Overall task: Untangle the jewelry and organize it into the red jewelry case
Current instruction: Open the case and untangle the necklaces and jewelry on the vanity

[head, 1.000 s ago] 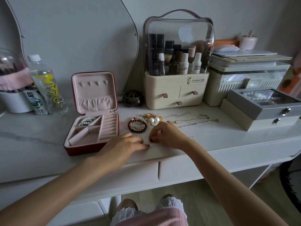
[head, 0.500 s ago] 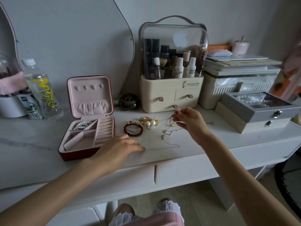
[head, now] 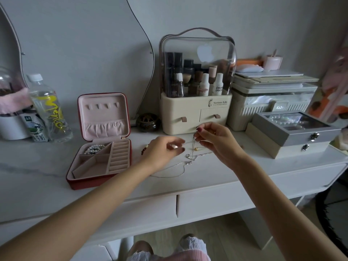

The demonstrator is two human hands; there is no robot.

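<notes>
- Tangled chains (head: 190,159): thin silver and gold strands, lifted at one end by the right hand (head: 216,143), the rest trailing down onto the vanity top (head: 244,166) below and nearer than the fingers.
- Right thumb and forefinger pinched narrow on the strands at their highest point; a small gold bead (head: 197,148) hung just under that pinch.
- Left hand (head: 162,153) hovered just beside the hanging strands, fingers loosely curled; blurred, so whether they touched a strand could not be told.
- Red jewelry case (head: 98,182) stood open, well to the left of both hands; pearl bracelet (head: 94,148) already in its far compartment.
- Step, as judged: separating the knotted necklaces. Next move likely calls for the left fingers to catch one strand and draw it free slowly, without tightening the knot.
- Against half a second before: left hand had risen off the vanity top toward the chains; right hand held them higher.
- Red bead bracelet (head: 144,149) mostly hidden behind the left hand.
</notes>
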